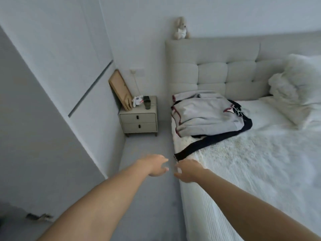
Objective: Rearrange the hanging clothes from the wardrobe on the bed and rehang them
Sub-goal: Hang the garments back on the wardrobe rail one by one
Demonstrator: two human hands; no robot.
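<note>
A pile of clothes lies near the head of the bed (260, 171): a light grey garment with red stitched edges (206, 113) on top of a dark navy garment (208, 140). A navy sleeve trails toward the bed's left edge. A hanger hook shows at the pile's right side (238, 111). My left hand (154, 165) hovers over the floor beside the bed, fingers loosely spread and holding nothing. My right hand (188, 170) is at the bed's edge just below the sleeve's cuff, fingers relaxed and empty.
White wardrobe doors (57, 94) run along the left. A bedside table (139, 119) at the back carries a wooden frame, a small toy and a dark cup. A teddy bear (180, 28) sits on the padded headboard. Fluffy pillows (298, 91) lie at right.
</note>
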